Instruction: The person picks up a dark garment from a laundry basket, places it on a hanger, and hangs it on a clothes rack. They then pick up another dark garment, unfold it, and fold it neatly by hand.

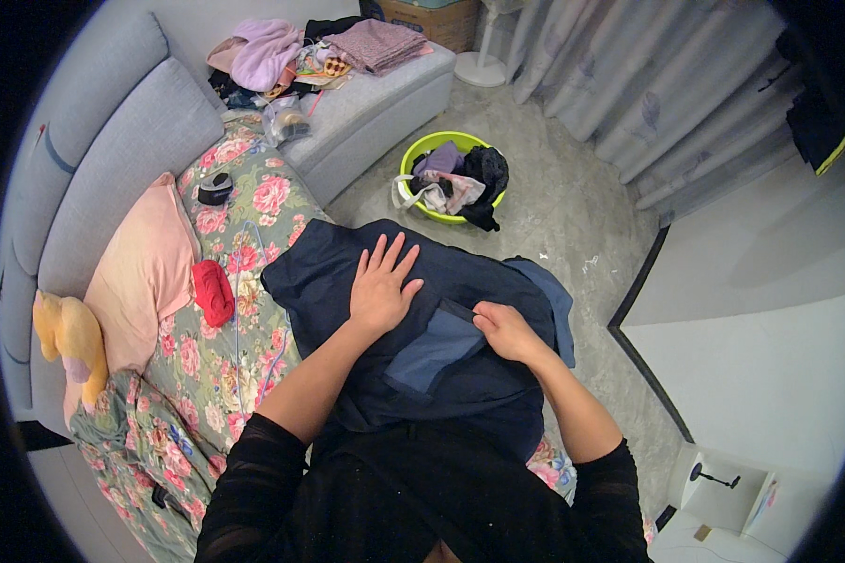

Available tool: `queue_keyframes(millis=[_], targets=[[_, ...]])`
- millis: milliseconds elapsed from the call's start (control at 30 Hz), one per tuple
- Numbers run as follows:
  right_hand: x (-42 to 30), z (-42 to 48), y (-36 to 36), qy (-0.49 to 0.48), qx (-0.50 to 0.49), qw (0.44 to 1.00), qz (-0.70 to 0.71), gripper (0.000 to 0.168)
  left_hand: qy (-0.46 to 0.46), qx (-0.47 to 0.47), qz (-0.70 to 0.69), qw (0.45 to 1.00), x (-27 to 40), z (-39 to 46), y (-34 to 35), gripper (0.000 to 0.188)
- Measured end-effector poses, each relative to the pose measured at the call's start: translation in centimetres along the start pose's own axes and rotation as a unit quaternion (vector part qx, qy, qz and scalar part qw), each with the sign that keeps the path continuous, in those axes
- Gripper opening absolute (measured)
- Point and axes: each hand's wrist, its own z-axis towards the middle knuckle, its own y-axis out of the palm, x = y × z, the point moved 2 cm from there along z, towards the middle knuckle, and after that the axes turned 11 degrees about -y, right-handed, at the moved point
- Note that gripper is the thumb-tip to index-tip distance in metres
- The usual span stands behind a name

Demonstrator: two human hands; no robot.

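A dark navy garment is spread over my lap and the edge of the bed. My left hand lies flat on its upper part, fingers apart, palm against the cloth. Lower right, my right hand pinches a folded-back edge between thumb and fingers. Lighter blue fabric shows beside that edge. More of the blue cloth hangs past the garment's right side. I cannot tell what kind of garment it is.
Left of the garment, a blue wire hanger and a red cloth bundle lie on the floral bedsheet. Beyond, a lime-green basin of clothes stands on the floor. Piled clothes cover part of a grey bench.
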Motion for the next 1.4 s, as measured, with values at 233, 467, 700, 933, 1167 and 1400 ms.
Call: queue_keyframes(millis=[233, 467, 700, 933, 1167, 1400], targets=[[-1.4, 1.1, -0.4, -0.021, 0.016, 0.999, 0.027, 0.018, 0.108, -0.003, -0.139, 0.984, 0.7, -0.5, -1.7, 0.034], [-2.2, 1.2, -0.8, -0.054, 0.016, 0.996, 0.066, 0.018, 0.097, -0.085, -0.232, 0.964, 2.2, 0.3, -0.3, 0.015], [-1.6, 1.1, -1.0, -0.030, 0.014, 0.998, 0.052, 0.017, 0.090, -0.135, -0.324, 0.932, 0.5, 1.6, 0.8, 0.010], [-0.4, 0.9, -0.6, -0.016, 0.032, 0.996, 0.081, 0.018, -0.038, -0.203, -0.419, 0.884, 0.3, 2.2, 0.4, 0.007], [0.3, 0.6, -0.3, 0.003, 0.026, 0.995, 0.101, 0.017, -0.131, -0.293, -0.579, 0.750, -0.7, 2.8, 0.5, 0.009], [-0.2, 0.7, -0.4, -0.005, 0.034, 0.991, 0.129, 0.017, -0.140, -0.317, -0.649, 0.677, -1.0, 3.0, 0.2, 0.007]])
